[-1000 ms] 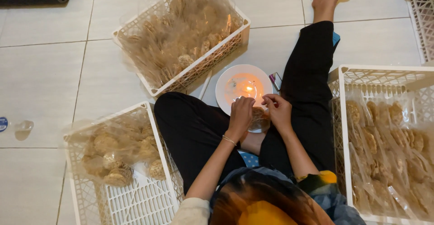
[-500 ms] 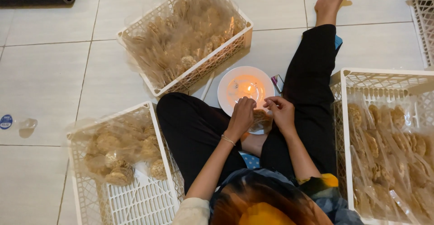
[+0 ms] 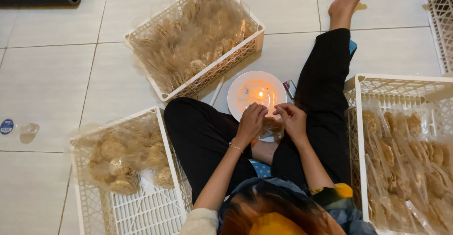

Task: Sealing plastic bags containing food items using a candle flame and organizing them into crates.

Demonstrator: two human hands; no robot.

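The person is sitting on the tiled floor (image 3: 56,88) and working both hands over a white plate (image 3: 238,103) on which a small candle flame (image 3: 259,94) is burning. The left hand (image 3: 251,121) and the right hand (image 3: 292,119) are each pinching an edge of a small clear packet of brown snacks (image 3: 272,126), fingers clenched on the plastic, and are holding it between them, just short of the flame that is glowing beyond the fingertips. Judging from how things lie, this packet's open edge is being closed at the flame and is not yet finished. To the left of the fingers, a white crate (image 3: 127,202) is holding a modest heap of packets, with much of its floor bare; to their right, a second crate (image 3: 401,159) is lying thick with packets; beyond the fingertips, a third crate (image 3: 193,41) is standing heaped. Which of these are sealed cannot be told, so a good deal seems left.
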